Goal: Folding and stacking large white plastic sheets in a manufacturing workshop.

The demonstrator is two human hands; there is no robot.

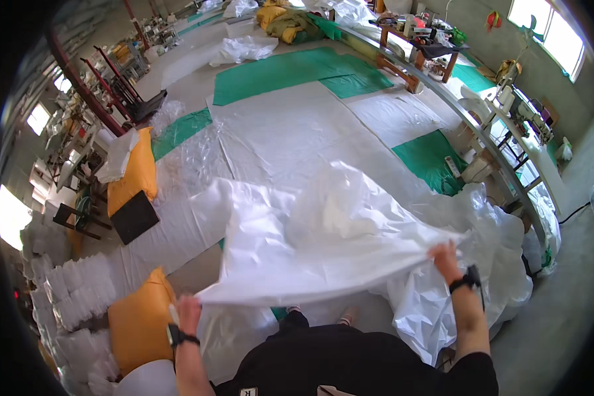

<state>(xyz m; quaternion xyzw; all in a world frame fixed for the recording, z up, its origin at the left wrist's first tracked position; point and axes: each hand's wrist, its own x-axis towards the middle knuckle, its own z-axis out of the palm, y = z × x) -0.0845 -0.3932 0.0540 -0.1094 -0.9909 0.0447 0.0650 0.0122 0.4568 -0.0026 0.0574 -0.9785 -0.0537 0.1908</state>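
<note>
Holding one white plastic sheet [323,244] stretched above the floor [290,132], left hand [189,314] and right hand [445,259] each grip closed an edge.

**One head-worn fisheye view, looking down and forward over a workshop floor**

There is a single view, so nothing is shared with another. It looks from the person's head, steeply down past the black-clad torso [350,363] at the lower edge. The left hand [189,313] and right hand [445,259] sit close to the lens, low in the picture. Farther up, the floor covered in white and green plastic sheeting [297,125] recedes toward distant wooden work tables [416,53]. Straight edges bow near the dark circular rim.
</note>
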